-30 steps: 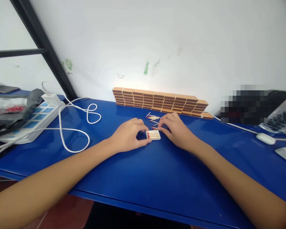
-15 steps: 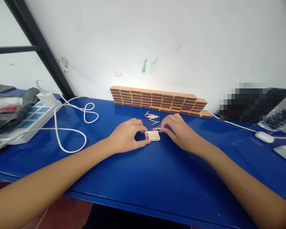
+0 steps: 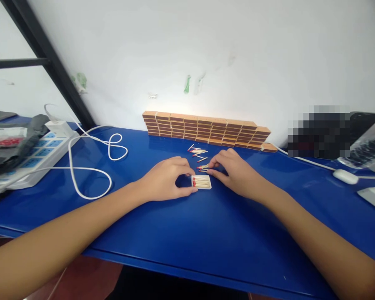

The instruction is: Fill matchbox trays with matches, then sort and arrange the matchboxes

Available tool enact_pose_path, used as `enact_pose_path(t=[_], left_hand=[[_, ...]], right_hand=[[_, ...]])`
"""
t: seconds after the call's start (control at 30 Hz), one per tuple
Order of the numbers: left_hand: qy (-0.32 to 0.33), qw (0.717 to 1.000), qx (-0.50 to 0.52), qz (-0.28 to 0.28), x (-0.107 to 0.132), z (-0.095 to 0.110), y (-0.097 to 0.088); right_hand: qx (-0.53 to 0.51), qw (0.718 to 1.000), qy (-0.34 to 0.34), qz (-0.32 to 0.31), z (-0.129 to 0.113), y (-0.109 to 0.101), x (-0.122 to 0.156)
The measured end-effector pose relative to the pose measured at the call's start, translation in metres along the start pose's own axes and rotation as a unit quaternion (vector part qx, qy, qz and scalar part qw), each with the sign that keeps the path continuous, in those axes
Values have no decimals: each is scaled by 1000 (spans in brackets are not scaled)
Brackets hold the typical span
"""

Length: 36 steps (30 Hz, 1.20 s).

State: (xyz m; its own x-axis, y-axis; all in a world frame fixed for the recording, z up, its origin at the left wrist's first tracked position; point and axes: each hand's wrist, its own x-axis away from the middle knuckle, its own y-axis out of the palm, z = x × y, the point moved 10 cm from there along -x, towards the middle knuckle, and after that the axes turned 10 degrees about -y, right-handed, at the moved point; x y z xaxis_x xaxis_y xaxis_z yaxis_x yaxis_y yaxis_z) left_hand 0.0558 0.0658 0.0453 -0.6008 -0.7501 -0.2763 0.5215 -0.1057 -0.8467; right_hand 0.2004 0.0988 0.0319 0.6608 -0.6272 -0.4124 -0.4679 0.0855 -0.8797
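Observation:
A small white matchbox tray point(image 3: 201, 182) with red-tipped matches in it lies on the blue table point(image 3: 181, 233). My left hand point(image 3: 165, 179) is curled round the tray's left end, thumb and fingers pinching it. My right hand point(image 3: 234, 171) rests just right of the tray, its fingertips pinched on a few matches point(image 3: 203, 167) right behind the tray. More loose matches point(image 3: 197, 152) lie scattered behind the tray.
A wall of stacked brown matchboxes point(image 3: 206, 130) stands against the white wall. A white power strip point(image 3: 34, 158) and looped white cable point(image 3: 90, 166) lie at the left. A white mouse point(image 3: 345, 176) and keyboard corner point(image 3: 373, 196) are at the right.
My right hand's fingers have closed on a few matches just behind the tray. The left hand has kept hold of the tray.

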Motion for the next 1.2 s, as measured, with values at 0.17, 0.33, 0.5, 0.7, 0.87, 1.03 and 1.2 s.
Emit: enact_pose_path(t=[0.17, 0.33, 0.5, 0.7, 0.87, 1.03, 1.2], left_hand=[[2, 1000, 1, 6, 0, 0, -2], [-6, 1000, -5, 12, -1, -2, -3], [-3, 1000, -8, 23, -2, -1, -4], [1, 1000, -4, 25, 0, -1, -4], [-1, 1000, -2, 14, -1, 0, -2], [2, 1000, -2, 10, -1, 1, -2], [1, 1000, -3, 5, 0, 0, -2]], right_hand=[[-8, 1000, 3, -24, 2, 1, -1], [-34, 999, 7, 1, -5, -12, -3], [-47, 999, -14, -17, -23, -7, -3], [-51, 998, -40, -19, -41, -4, -6], [-34, 999, -22, 24, -14, -11, -3], [-9, 1000, -13, -17, 8, -1, 0], [-15, 999, 8, -42, 8, 2, 0]])
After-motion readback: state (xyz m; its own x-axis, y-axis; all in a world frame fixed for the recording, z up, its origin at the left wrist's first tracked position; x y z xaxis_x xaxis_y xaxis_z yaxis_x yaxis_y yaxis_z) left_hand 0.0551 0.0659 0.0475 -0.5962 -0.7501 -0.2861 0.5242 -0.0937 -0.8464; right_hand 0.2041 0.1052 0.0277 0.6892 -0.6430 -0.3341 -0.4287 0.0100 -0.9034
